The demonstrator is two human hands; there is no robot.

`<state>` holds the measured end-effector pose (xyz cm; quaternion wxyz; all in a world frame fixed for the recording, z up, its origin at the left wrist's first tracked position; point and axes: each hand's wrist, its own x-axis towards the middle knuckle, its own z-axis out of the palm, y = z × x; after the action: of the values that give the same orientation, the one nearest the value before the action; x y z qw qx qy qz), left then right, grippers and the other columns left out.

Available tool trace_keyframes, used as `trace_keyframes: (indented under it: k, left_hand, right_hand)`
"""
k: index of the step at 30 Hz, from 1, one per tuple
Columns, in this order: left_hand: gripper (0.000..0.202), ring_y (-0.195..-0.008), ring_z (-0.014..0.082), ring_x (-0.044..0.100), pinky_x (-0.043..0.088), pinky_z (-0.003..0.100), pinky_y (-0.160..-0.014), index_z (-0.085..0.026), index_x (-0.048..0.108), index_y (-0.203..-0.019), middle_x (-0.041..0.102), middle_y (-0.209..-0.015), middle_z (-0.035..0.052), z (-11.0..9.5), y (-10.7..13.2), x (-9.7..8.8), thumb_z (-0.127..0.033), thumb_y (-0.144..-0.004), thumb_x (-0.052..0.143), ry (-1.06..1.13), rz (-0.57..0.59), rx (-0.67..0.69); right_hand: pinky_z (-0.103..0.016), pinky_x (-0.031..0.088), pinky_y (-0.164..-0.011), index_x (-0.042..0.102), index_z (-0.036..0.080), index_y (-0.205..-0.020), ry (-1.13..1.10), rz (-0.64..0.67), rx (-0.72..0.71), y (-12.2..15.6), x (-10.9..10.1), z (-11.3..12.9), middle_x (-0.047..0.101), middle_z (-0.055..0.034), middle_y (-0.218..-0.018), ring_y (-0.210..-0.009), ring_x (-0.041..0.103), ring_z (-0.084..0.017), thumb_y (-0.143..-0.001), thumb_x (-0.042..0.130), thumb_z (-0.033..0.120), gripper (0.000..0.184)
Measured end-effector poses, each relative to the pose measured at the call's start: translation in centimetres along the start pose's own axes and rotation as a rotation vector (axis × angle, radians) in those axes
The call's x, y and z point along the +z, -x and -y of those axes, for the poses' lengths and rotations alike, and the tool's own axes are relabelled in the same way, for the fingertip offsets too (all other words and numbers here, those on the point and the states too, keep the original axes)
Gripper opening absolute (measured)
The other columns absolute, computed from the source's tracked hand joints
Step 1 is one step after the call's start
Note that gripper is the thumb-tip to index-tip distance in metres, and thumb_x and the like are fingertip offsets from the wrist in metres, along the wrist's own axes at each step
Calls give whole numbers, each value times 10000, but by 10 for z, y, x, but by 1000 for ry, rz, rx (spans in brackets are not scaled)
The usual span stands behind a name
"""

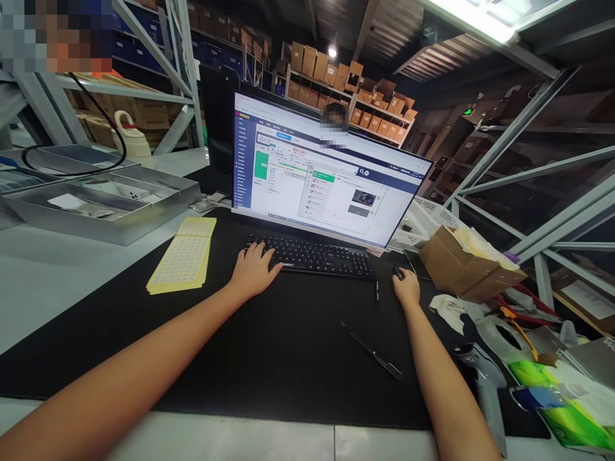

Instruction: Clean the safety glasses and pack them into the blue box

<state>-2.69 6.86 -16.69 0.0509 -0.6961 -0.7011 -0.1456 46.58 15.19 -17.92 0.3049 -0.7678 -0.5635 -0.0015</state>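
My left hand [254,270] lies with fingers spread over the left end of a black keyboard [317,255]. At the keyboard's right, my right hand [407,287] is wrapped round a black computer mouse [398,271], mostly hidden under the palm. Behind the keyboard stands a lit monitor [317,173] showing several windows. A black pen [377,288] lies between the keyboard and the mouse. Nearer to me, a long thin black tool [372,352], perhaps tweezers or scissors, rests on the black desk mat [269,365].
Yellow label sheets [185,256] lie at the left, beside a grey metal tray [110,218]. On the right are a cardboard box [466,262], a tape roll [502,336], a barcode scanner [487,390] and a green packet [571,410]. People are partly visible beyond the desk.
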Motion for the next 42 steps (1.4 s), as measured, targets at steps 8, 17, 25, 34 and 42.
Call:
trace_keyframes:
  k: [8, 17, 25, 34, 42]
  left_hand:
    - [663, -1636, 408, 285, 280, 592, -1314, -121, 522, -1621, 375, -1717, 216, -1, 0, -3, -510, -1098, 404, -4, 27, -13]
    - [657, -1636, 416, 284, 284, 609, -1311, -126, 524, -1620, 394, -1705, 218, -1, 1, -3, -498, -1092, 402, 3, 24, -16]
    - [657, -1630, 418, 296, 295, 614, -1303, -124, 532, -1612, 390, -1708, 219, 0, 1, 0, -501, -1090, 407, 4, -2, -7]
    - [652, -1636, 411, 289, 279, 606, -1318, -120, 529, -1615, 374, -1717, 219, -2, 2, -4, -495, -1094, 412, 21, 22, -19]
    - [654, -1638, 416, 280, 280, 610, -1317, -116, 519, -1623, 376, -1716, 217, -3, 3, -6, -491, -1099, 407, 10, 32, -18]
  right_hand:
    - [-439, 418, -1217, 718, 111, -1427, 1, -5, -3, 1, 0, 1, 585, -183, -1554, -1417, 566, -341, -925, 550, 298, 561]
    - [-434, 410, -1229, 730, 128, -1412, -31, 14, -12, 0, 2, 0, 589, -161, -1561, -1429, 561, -336, -924, 554, 303, 547]
    - [-423, 427, -1218, 746, 134, -1386, -36, 21, -47, -1, 3, -2, 605, -159, -1541, -1409, 585, -329, -924, 567, 307, 524]
    - [-434, 425, -1224, 737, 112, -1398, -26, 32, -51, -1, 1, 0, 596, -172, -1552, -1421, 578, -335, -928, 566, 296, 532]
    - [-420, 399, -1245, 718, 116, -1431, -5, 33, -15, 3, -2, 4, 579, -168, -1573, -1449, 557, -331, -962, 555, 289, 526]
